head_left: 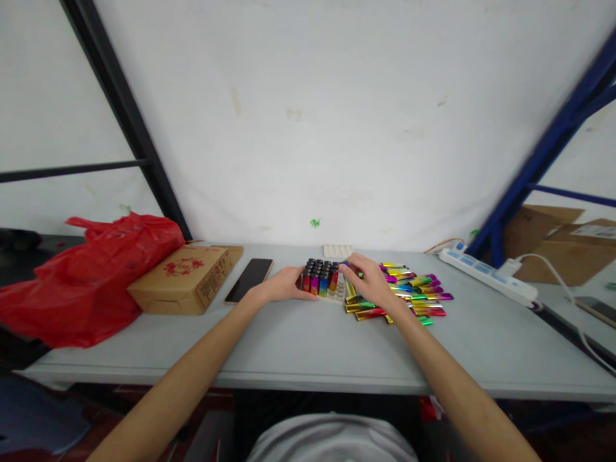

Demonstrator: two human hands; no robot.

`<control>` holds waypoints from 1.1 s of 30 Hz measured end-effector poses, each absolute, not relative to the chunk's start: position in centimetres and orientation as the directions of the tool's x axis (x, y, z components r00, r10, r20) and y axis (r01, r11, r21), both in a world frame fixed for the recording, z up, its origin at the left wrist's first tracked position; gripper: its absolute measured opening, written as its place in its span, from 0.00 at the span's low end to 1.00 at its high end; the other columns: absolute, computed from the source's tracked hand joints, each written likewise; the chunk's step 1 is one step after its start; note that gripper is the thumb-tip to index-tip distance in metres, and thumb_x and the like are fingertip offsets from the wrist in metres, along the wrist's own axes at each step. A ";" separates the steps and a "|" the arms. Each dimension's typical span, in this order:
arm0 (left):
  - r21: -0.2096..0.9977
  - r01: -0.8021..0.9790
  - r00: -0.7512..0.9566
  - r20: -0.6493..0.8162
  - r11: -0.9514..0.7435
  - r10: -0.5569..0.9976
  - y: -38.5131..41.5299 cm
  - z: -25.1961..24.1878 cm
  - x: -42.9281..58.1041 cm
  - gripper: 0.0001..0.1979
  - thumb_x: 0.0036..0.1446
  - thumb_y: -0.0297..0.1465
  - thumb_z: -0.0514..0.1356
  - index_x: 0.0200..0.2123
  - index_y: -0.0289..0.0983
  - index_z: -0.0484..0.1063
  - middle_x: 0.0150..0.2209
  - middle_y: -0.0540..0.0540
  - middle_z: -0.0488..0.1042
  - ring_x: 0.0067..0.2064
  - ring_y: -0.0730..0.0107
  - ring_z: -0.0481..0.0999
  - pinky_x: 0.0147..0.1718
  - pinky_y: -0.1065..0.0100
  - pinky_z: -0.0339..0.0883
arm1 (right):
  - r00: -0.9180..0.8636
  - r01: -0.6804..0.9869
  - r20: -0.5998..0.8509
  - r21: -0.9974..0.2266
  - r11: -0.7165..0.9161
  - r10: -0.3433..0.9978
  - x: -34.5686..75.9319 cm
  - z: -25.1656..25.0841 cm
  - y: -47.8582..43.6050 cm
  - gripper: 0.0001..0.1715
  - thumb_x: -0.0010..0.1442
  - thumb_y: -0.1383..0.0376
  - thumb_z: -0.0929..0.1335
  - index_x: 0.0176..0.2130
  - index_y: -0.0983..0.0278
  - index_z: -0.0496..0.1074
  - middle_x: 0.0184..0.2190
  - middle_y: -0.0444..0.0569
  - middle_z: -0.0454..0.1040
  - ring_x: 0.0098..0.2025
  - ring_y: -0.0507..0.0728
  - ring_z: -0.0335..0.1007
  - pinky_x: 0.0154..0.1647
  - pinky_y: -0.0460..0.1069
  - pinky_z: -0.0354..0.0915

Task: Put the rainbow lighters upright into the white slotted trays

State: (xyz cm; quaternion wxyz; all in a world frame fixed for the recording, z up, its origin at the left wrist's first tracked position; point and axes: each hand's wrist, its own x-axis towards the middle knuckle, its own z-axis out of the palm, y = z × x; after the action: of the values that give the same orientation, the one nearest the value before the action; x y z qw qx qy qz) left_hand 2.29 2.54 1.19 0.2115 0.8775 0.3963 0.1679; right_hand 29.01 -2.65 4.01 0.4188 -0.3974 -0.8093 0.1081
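Observation:
Upright lighters [321,273] with black tops and shiny rainbow bodies stand in rows in a white tray [338,298] with round holes. My left hand [285,284] grips the tray's left side, thumb at the front corner and fingers behind. Over the tray's right side, my right hand [366,277] is closed in a pinch on a lighter, of which only a small blue bit [344,264] shows at the fingertips. Partly beneath my right wrist lies a loose pile of shiny multicoloured lighters [423,297].
A second white tray [337,250] lies against the wall. To the left are a dark phone [249,280], a cardboard box [180,279] and a red plastic bag [96,282]. A white power strip [488,276] with a plugged-in cable lies on the right.

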 end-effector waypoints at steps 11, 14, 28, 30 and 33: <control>0.487 0.649 0.612 0.122 -0.585 0.781 2.5 1.1 2.3 0.34 0.46 0.55 0.69 0.48 0.38 0.73 0.43 0.44 0.81 0.43 0.53 0.80 0.39 0.64 0.69 | -0.546 0.520 0.422 -0.506 0.688 0.723 29.5 2.9 -2.1 0.15 0.67 0.54 0.66 0.43 0.60 0.76 0.27 0.44 0.75 0.27 0.54 0.66 0.30 0.48 0.58; 0.490 0.645 0.615 0.122 -0.586 0.779 2.5 1.1 2.3 0.34 0.46 0.55 0.69 0.49 0.38 0.73 0.43 0.44 0.81 0.43 0.53 0.80 0.40 0.64 0.69 | -0.551 0.514 0.430 -0.500 0.697 0.715 29.4 3.2 -2.2 0.15 0.68 0.54 0.66 0.44 0.60 0.77 0.32 0.47 0.78 0.30 0.55 0.69 0.33 0.48 0.61; 0.494 0.654 0.606 0.113 -0.573 0.788 2.8 0.8 2.2 0.34 0.45 0.55 0.70 0.49 0.39 0.73 0.44 0.44 0.81 0.44 0.52 0.80 0.41 0.64 0.70 | -0.499 0.584 0.411 -0.491 0.646 0.763 29.1 2.3 -1.2 0.24 0.62 0.45 0.70 0.29 0.61 0.77 0.25 0.48 0.76 0.25 0.54 0.65 0.29 0.48 0.56; 0.491 0.653 0.609 0.114 -0.577 0.785 2.7 0.9 2.2 0.34 0.45 0.55 0.69 0.48 0.38 0.73 0.44 0.44 0.81 0.44 0.51 0.80 0.41 0.64 0.70 | -0.452 0.663 0.411 -0.439 0.607 0.791 29.0 1.9 -1.0 0.28 0.62 0.43 0.70 0.23 0.61 0.74 0.20 0.47 0.73 0.22 0.53 0.61 0.27 0.48 0.52; 0.480 0.659 0.607 0.116 -0.579 0.786 2.6 1.1 2.3 0.34 0.45 0.56 0.69 0.48 0.38 0.73 0.44 0.44 0.81 0.44 0.51 0.80 0.40 0.64 0.69 | -0.451 0.709 0.395 -0.386 0.590 0.800 29.2 1.8 -1.0 0.33 0.63 0.41 0.67 0.20 0.61 0.71 0.16 0.46 0.69 0.20 0.52 0.56 0.27 0.49 0.48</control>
State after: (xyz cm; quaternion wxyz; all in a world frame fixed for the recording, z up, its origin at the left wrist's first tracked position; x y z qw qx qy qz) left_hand 2.29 2.59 1.08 0.1988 0.8740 0.4135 0.1604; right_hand 29.18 -0.96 1.77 0.2763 -0.4449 -0.8478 0.0827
